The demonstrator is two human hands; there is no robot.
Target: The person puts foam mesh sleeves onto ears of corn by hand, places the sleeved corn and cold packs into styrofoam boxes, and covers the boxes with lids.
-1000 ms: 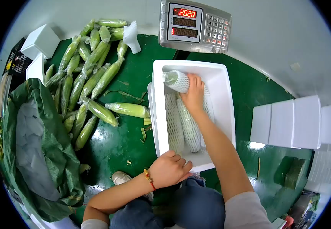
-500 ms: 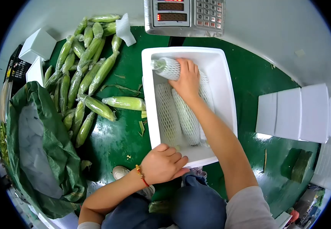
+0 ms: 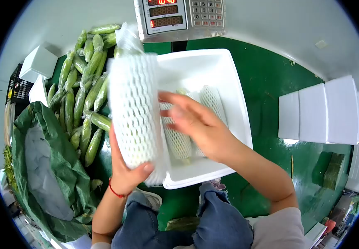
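Observation:
An ear of corn in a white foam net sleeve [image 3: 134, 112] is held up close to me, over the left side of a white foam box [image 3: 239, 112]. My left hand [image 3: 127, 176] grips its lower end, thumb in front and the other fingers mostly hidden behind. My right hand [image 3: 200, 128] hovers over the box, fingers apart and holding nothing, the fingertips near the sleeve's right edge. More net-sleeved ears, one at the left [image 3: 177, 143] and one at the right [image 3: 213, 103], lie in the box, partly covered by my right hand.
Plastic-wrapped corn ears [image 3: 80, 97] are heaped on the green floor at left. A green woven sack [image 3: 69, 182] stands in front of them. Beyond the box is a digital scale [image 3: 167, 23] with lit red digits. White foam boxes [image 3: 312, 112] stand at right.
The right hand, earlier around a sleeved ear inside the box, has let go. My left hand has left the box's near rim and now holds a sleeved ear up.

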